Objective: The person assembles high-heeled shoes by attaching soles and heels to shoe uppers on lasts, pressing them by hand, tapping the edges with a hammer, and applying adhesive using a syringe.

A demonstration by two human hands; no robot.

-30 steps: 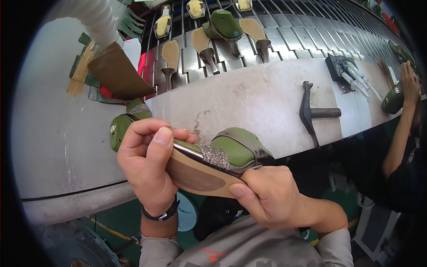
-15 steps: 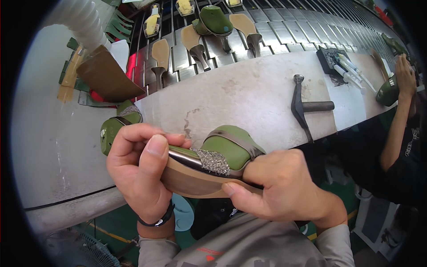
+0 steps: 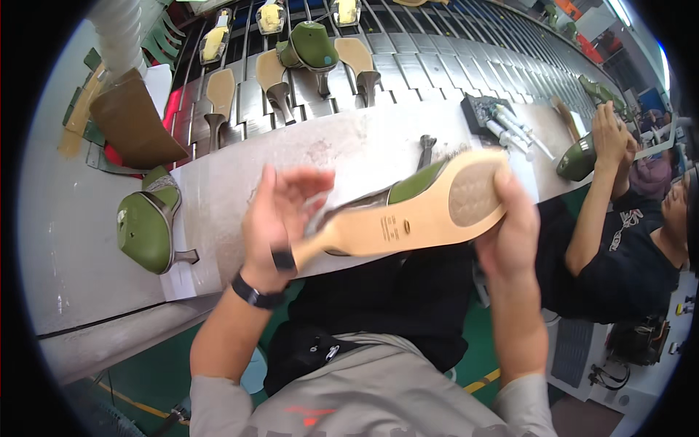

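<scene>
My right hand [image 3: 512,227] is closed on the toe end of a heeled shoe, thumb on the sole. The shoe's tan sole [image 3: 429,218] faces me, with a darker round patch at the forefoot, and a green last shows above its far edge. Its dark-tipped heel lies across the base of my left hand [image 3: 285,215], whose slightly blurred fingers are spread and grip nothing. Whether that palm touches the heel is hard to tell. On the bench at the left, another shoe on a green last [image 3: 148,231] lies with its heel toward the right.
A hammer [image 3: 427,151] is partly hidden behind the shoe. A black block [image 3: 480,120] and several syringes [image 3: 518,131] lie farther right. Tan heeled soles [image 3: 218,102] line the slatted metal conveyor [image 3: 415,73]. At the right a co-worker's hands [image 3: 610,138] are near another green last [image 3: 577,158].
The shoe has turned so its sole faces me. My left hand has loosened and spread, and my right hand has moved right to the toe. The head view has shifted.
</scene>
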